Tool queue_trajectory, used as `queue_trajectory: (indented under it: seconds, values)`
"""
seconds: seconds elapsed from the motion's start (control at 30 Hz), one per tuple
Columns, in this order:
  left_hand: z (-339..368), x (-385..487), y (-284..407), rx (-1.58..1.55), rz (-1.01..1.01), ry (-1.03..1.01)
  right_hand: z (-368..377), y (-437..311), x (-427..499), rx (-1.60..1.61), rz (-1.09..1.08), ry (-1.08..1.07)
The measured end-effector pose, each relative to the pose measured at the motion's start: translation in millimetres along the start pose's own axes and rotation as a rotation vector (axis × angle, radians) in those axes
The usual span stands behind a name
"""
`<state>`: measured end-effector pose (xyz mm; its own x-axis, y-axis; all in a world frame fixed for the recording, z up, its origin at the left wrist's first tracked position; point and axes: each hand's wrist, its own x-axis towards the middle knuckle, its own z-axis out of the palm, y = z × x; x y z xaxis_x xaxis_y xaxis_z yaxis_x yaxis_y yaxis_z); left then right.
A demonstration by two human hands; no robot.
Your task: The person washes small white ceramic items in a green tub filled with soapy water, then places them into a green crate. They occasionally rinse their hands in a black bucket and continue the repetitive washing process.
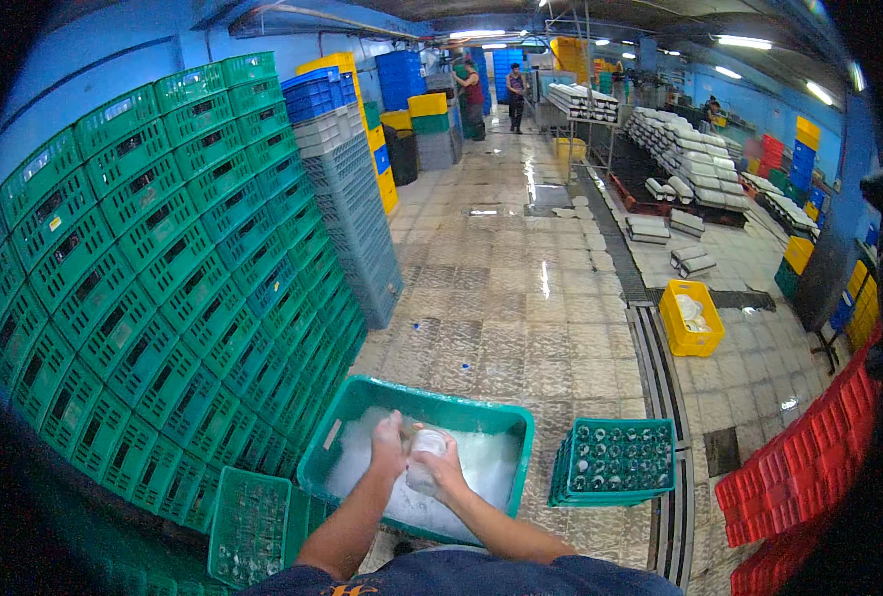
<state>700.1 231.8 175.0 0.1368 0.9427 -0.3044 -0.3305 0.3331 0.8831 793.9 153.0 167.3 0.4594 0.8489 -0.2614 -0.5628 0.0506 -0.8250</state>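
Observation:
Above a green plastic tub [521, 477] of white suds, my right hand [447, 468] grips a pale, foam-covered jar [421, 480]. The jar is tilted, and its round white end faces up. My left hand [387, 441] is close beside the jar on its left, wet with lather. Blur and foam hide whether the left fingers touch the jar or hold something small. White suds [486, 451] cover the water below both hands.
Right of the tub stand stacked green crates [613, 498] of glass bottles or jars. A green crate [286, 514] of glassware sits at lower left. Tall green crate stacks [188, 238] rise on the left, red crates [791, 477] on the right. Two people [473, 100] stand far back on wet tiles.

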Motion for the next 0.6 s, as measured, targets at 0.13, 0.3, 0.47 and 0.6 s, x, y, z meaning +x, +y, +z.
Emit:
queue_trajectory:
  seconds: [0.13, 0.3, 0.47, 0.6]
  values:
    - [13.1, -59.4, -13.2, 0.838, 0.866, -0.269, -14.0, 10.1, 17.5, 0.423, 0.141, 0.109]
    - [-12.4, -78.5, 2.9, 0.702, 0.679, -0.056, 12.5, 18.2, 15.1, 0.566, 0.026, -0.016]
    - [-93.4, -80.9, 27.1, 0.638, 0.639, -0.084, 72.7, 21.9, -12.5, 0.112, 0.006, -0.311]
    - [-189.3, -113.5, 34.4, -0.154, 0.179, -0.144, 107.5, 66.8, -50.7, -0.132, 0.078, -0.506]
